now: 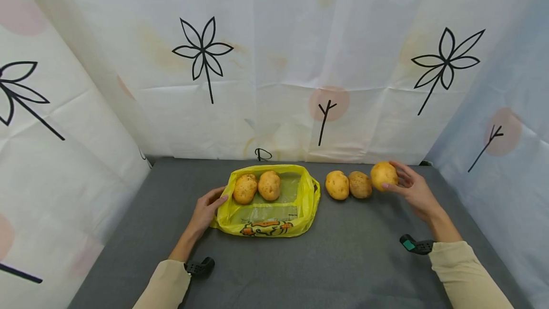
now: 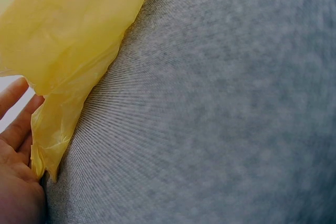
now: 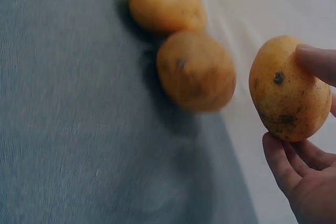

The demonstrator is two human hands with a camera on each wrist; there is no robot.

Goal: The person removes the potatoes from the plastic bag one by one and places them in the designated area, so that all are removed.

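A yellow plastic bag [image 1: 266, 229] lies with its mouth spread wide, and two potatoes [image 1: 269, 186] rest inside near the back left. My left hand [image 1: 208, 211] holds the bag's left rim, thumb at the edge and fingers along the outside; in the left wrist view part of the hand is hidden behind the yellow plastic [image 2: 68, 40]. On the right, my right hand [image 1: 411, 190] grips a potato [image 3: 286, 90] between thumb and fingertips, raised off the table. Beside it a browner potato [image 1: 360, 185] and a paler potato [image 1: 337, 185] sit touching on the cloth.
Grey cloth [image 1: 326, 266] covers the table. White patterned fabric [image 1: 274, 61] hangs along the back edge, with more fabric at both sides. Each wrist wears a black camera mount [image 1: 416, 244].
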